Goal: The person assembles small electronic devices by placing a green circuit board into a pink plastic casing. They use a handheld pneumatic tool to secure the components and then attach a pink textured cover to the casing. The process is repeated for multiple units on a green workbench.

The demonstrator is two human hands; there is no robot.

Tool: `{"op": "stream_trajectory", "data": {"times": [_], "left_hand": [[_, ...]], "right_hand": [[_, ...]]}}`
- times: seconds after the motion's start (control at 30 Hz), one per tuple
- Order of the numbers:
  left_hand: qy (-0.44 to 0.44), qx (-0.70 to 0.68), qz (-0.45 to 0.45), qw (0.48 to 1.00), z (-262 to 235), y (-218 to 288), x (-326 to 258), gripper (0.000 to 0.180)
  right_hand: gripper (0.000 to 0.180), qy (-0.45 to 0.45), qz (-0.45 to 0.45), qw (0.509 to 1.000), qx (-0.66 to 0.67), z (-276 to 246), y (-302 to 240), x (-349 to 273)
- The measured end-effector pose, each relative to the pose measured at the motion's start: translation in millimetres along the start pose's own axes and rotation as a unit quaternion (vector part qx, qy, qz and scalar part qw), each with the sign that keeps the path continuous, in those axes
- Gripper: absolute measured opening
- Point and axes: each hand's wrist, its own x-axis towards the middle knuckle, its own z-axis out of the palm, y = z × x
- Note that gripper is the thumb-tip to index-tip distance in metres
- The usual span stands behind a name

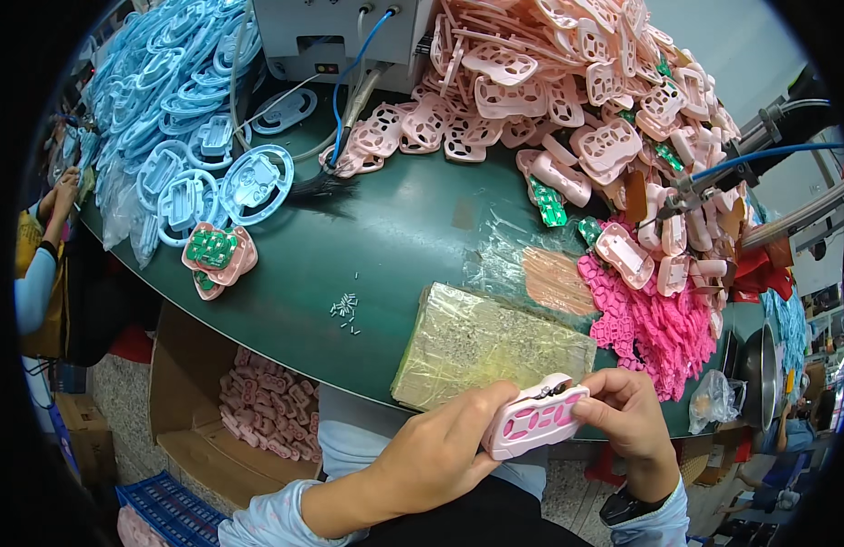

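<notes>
A pale pink toy controller casing (531,421) with bright pink button pads showing through its openings is held up between my hands. Its two halves gape along the top edge, where something dark shows inside. My left hand (431,447) is closed round its left end. At the right end, my right hand (627,415) grips it with thumb and fingers over the button face. Just beyond lies a block wrapped in yellowish clear tape (486,346) on the green table (385,219). Small silver screws (345,308) lie scattered left of the block.
Pink casings (604,146) are heaped at the back right, above bright pink button pads (663,337). Blue plastic parts (171,100) pile up at the left, near green circuit boards (212,248) on pink shells. A machine (349,36) stands behind; a cardboard box (203,447) holds pink parts below.
</notes>
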Motion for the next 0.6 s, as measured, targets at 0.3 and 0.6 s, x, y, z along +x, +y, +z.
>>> {"op": "stream_trajectory", "data": {"times": [0.3,0.6], "left_hand": [[-0.018,-0.402,-0.213,0.89,0,20,-2,0.05],[0.03,-0.385,-0.188,0.903,5,16,-10,0.046]], "right_hand": [[0.012,0.045,-0.088,0.993,-0.064,10,-6,-10],[0.011,0.069,-0.157,0.976,-0.131,21,-7,-18]]}}
